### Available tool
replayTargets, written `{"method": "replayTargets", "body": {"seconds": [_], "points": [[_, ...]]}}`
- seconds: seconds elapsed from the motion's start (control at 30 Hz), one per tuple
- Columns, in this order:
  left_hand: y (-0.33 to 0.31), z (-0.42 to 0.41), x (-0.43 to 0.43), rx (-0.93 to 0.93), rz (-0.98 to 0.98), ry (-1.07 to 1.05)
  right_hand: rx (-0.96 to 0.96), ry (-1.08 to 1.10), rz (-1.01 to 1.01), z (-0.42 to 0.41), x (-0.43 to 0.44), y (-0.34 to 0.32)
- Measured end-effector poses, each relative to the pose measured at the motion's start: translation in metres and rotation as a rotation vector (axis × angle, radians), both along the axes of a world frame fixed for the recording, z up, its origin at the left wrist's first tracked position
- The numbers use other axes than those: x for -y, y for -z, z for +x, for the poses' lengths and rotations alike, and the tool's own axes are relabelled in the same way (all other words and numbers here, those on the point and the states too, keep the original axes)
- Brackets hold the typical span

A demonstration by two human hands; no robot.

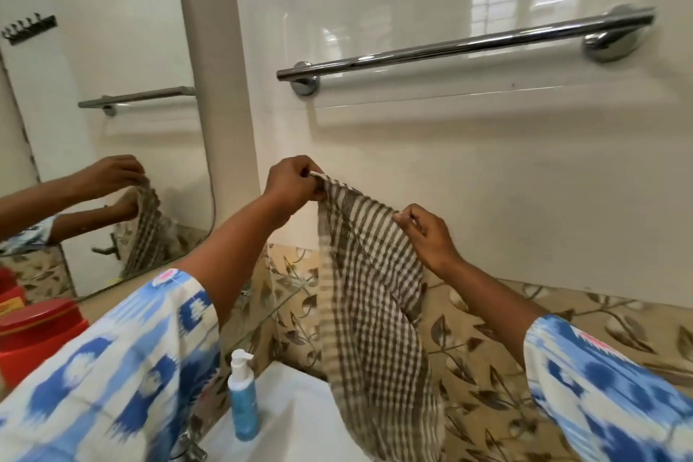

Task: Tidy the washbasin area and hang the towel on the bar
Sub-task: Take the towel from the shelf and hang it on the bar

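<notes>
A brown-and-white checked towel (371, 304) hangs down in front of the wall, held up by its top edge. My left hand (290, 182) pinches the left corner. The right corner is pinched by my right hand (429, 234), a little lower. Both hands are well below the chrome towel bar (465, 43), which runs across the white wall above them and has nothing on it. The towel's lower end dangles over the white washbasin (296, 420).
A blue pump bottle (243, 401) stands on the basin's rim by the tap (191, 446). A red lidded container (35, 338) sits at the left. A mirror (93, 86) covers the left wall. Leaf-patterned tiles (483, 345) run below the white wall.
</notes>
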State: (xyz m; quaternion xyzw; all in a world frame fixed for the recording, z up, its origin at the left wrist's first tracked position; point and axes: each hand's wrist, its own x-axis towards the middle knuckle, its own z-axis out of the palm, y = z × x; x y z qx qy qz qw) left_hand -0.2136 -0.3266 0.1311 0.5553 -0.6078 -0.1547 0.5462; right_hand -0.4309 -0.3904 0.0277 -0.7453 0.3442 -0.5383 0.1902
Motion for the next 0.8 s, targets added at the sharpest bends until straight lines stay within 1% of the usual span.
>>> {"method": "replayTargets", "body": {"seconds": [0.1,0.2,0.27,0.33,0.37,0.4,0.47,0.53,0.6,0.63,0.67,0.7,0.73,0.8], "points": [[-0.004,-0.005,-0.005,-0.051,0.02,0.039,-0.035,-0.032,0.043,-0.027,-0.011,-0.01],[-0.015,-0.013,-0.011,0.001,0.028,0.11,-0.176,-0.029,0.094,-0.054,-0.019,-0.023],[-0.027,-0.019,-0.016,0.006,-0.005,0.121,-0.296,-0.017,0.18,-0.073,-0.024,-0.032],[-0.041,-0.021,-0.019,-0.019,-0.067,0.093,-0.528,0.06,0.235,-0.091,-0.028,-0.04],[-0.047,-0.02,-0.021,-0.03,-0.097,0.075,-0.653,0.133,0.238,-0.099,-0.03,-0.043],[-0.053,-0.019,-0.022,-0.029,-0.123,0.06,-0.739,0.21,0.233,-0.105,-0.032,-0.046],[-0.058,-0.015,-0.023,0.005,-0.155,0.04,-0.793,0.323,0.212,-0.116,-0.036,-0.051],[-0.062,-0.01,-0.025,0.107,-0.173,0.0,-0.775,0.411,0.211,-0.123,-0.042,-0.059],[-0.065,-0.001,-0.024,0.34,-0.189,-0.124,-0.725,0.488,0.227,-0.126,-0.05,-0.069],[-0.067,0.005,-0.024,0.472,-0.171,-0.212,-0.672,0.508,0.232,-0.126,-0.052,-0.073],[-0.07,0.011,-0.024,0.565,-0.143,-0.293,-0.593,0.517,0.234,-0.124,-0.055,-0.078],[-0.072,0.017,-0.024,0.591,-0.104,-0.346,-0.5,0.515,0.235,-0.121,-0.058,-0.083],[-0.074,0.021,-0.025,0.558,-0.064,-0.36,-0.402,0.513,0.225,-0.117,-0.061,-0.089],[-0.079,0.026,-0.023,0.412,-0.028,-0.311,-0.201,0.526,0.184,-0.106,-0.067,-0.102]]}}
